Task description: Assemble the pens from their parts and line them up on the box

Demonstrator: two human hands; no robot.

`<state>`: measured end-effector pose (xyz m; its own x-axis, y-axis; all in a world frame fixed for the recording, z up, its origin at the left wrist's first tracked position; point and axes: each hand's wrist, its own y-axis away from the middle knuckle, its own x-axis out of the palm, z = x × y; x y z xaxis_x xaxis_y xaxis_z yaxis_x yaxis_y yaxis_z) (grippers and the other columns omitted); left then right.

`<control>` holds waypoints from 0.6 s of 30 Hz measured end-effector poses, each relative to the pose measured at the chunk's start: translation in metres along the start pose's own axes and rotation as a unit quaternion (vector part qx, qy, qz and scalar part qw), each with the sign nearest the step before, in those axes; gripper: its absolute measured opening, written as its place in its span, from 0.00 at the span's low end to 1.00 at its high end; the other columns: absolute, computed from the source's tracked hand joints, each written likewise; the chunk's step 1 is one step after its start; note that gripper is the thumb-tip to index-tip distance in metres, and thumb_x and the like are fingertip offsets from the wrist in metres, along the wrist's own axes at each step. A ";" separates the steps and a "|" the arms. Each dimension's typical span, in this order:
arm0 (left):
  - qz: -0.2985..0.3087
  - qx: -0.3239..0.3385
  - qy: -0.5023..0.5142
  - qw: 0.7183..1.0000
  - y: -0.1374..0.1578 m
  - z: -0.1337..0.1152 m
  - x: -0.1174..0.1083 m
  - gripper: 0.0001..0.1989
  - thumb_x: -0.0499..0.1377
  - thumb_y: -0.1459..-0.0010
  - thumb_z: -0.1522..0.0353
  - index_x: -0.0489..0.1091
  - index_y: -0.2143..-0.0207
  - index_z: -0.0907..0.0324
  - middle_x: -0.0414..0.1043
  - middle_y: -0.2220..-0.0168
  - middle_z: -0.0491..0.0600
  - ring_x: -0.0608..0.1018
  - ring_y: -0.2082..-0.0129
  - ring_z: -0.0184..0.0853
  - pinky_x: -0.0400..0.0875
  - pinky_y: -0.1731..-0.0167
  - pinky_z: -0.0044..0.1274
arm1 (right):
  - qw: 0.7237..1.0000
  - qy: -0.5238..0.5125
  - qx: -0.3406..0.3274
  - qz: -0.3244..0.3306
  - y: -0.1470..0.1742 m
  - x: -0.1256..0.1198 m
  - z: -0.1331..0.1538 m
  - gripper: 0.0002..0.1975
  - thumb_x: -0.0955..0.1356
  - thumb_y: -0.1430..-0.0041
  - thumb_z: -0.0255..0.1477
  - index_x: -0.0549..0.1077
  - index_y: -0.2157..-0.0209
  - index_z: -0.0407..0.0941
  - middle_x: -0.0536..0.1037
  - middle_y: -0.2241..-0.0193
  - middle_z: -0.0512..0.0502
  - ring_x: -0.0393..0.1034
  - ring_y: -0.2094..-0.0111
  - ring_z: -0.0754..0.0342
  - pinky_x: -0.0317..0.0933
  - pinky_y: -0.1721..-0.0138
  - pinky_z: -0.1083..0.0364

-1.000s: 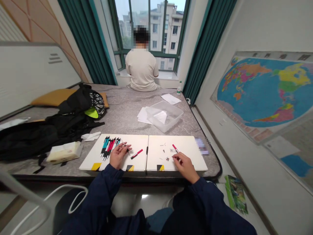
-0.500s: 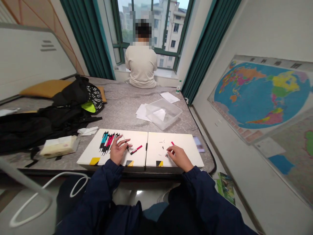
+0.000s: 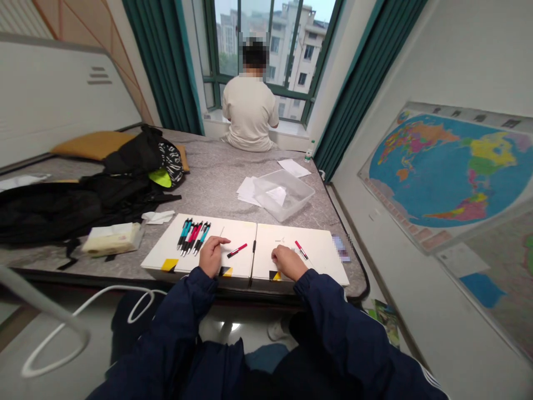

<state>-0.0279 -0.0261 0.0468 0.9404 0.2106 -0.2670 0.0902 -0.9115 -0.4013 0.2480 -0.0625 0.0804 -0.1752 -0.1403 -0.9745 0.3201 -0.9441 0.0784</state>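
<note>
My left hand (image 3: 211,255) is over the left half of a white board (image 3: 166,244), its fingers bent together. A thin pen refill (image 3: 222,230) pokes up past the fingers, and most of it is hidden. A red-and-black pen barrel piece (image 3: 237,250) lies just right of this hand. My right hand (image 3: 289,262) is low over the right half of the board, fingers closed downward; what they pinch is hidden. Close to it lies another red pen piece (image 3: 301,250), with tiny parts (image 3: 280,240) behind the hand. Several assembled pens (image 3: 194,238), teal, red and white, lie in a row at left.
A clear plastic bin (image 3: 287,197) and paper sheets (image 3: 247,191) are beyond the board. At left are a tissue pack (image 3: 111,239) and a black bag (image 3: 120,189). A phone (image 3: 341,248) lies at the right edge. A person (image 3: 250,111) sits facing the window.
My left hand has turned, its fingers drawing together lower. My right hand has shifted left and closed, uncovering the red pen piece on the right. The view has swung slightly left.
</note>
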 end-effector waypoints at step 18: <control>0.076 0.100 -0.097 0.987 -0.009 0.000 0.018 0.14 0.55 0.40 0.66 0.76 0.55 0.57 0.63 0.73 0.45 0.67 0.75 0.32 0.66 0.71 0.25 | 0.959 -0.218 0.014 -0.178 0.002 0.016 0.019 0.08 0.64 0.41 0.22 0.76 0.66 0.41 0.75 0.67 0.45 0.69 0.63 0.54 0.60 0.58 0.57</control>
<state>-0.0123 -0.0141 0.0453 0.8554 0.1586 -0.4930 -0.1314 -0.8544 -0.5028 0.2278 -0.0725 0.0686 -0.6436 0.0874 -0.7604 0.1435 -0.9620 -0.2321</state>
